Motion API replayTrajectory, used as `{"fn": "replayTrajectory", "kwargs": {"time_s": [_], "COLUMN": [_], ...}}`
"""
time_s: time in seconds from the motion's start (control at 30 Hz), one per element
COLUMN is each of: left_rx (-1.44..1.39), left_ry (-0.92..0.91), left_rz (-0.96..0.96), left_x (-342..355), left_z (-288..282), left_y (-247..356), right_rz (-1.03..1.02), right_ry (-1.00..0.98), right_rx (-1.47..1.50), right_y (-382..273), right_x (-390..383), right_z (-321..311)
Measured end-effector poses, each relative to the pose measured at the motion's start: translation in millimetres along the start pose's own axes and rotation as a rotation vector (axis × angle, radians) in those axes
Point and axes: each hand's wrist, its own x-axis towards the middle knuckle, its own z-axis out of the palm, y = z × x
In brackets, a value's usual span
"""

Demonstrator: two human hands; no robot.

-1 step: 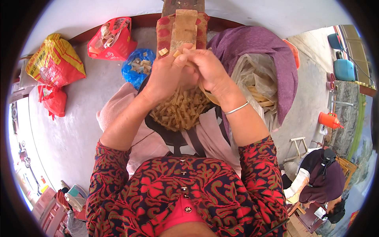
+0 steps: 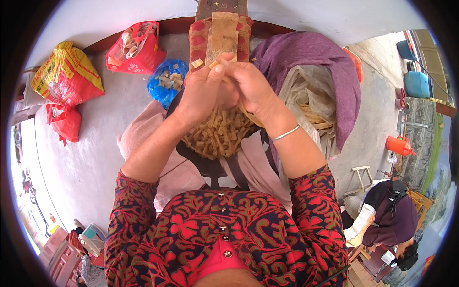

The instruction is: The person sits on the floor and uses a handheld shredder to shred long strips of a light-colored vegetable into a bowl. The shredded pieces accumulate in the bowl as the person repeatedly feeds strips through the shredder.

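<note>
My left hand (image 2: 202,93) and my right hand (image 2: 252,86) meet above a dark, wide container (image 2: 203,165) on my lap. Between the thumb and fingers of my left hand is a small pale tan piece (image 2: 213,64). My right hand is closed with its fingertips against the left; a long tan strip (image 2: 249,114) runs down from it. A heap of short tan pieces (image 2: 217,134), many pinched at the middle, fills the container. Just beyond my fingers stands a wooden board (image 2: 223,36) on a red patterned cloth (image 2: 197,39); another small piece (image 2: 197,62) lies by its edge.
At left are a blue bag (image 2: 165,91) of pale pieces, a red bag (image 2: 131,60) and a yellow-red sack (image 2: 69,76). Purple cloth (image 2: 342,95) surrounds a clear plastic bag (image 2: 308,83) of strips at right. Another person (image 2: 389,215) sits farther right, near an orange watering can (image 2: 399,145).
My hands have shifted only slightly, with the fingertips a touch lower. The tan piece stays pinched in my left hand.
</note>
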Motion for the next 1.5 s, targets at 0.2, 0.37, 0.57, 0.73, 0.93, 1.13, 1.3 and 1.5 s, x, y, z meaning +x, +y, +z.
{"fn": "replayTrajectory", "kwargs": {"time_s": [0.2,0.37,0.57,0.73,0.93,1.13,1.3,1.5], "left_rx": [-0.794,-0.876,0.417,0.216,0.324,0.532,0.612,0.412], "left_ry": [0.286,0.083,0.314,0.05,0.043,0.085,0.096,0.295], "left_rz": [-0.12,0.264,0.89,0.37,0.076,0.666,0.581,0.317], "left_x": [4,14,10,-7,6,2,-3,-2], "left_z": [-2,-67,-47,-9,-24,-14,-26,-10], "left_y": [39,34,10,18,8,23,12,14], "right_rz": [0.152,0.255,-0.108,-0.898,-0.541,0.284,-0.005,-0.677], "right_ry": [-0.258,-0.311,-0.232,0.157,0.101,-0.315,-0.147,0.127], "right_rx": [0.023,-0.085,0.009,-1.229,-0.673,0.271,-0.498,-1.125], "right_y": [0,-1,4,15,15,-7,-17,-11], "right_x": [-15,-15,-22,-20,-11,-18,-20,-29], "right_z": [4,5,18,13,3,-19,8,10]}}
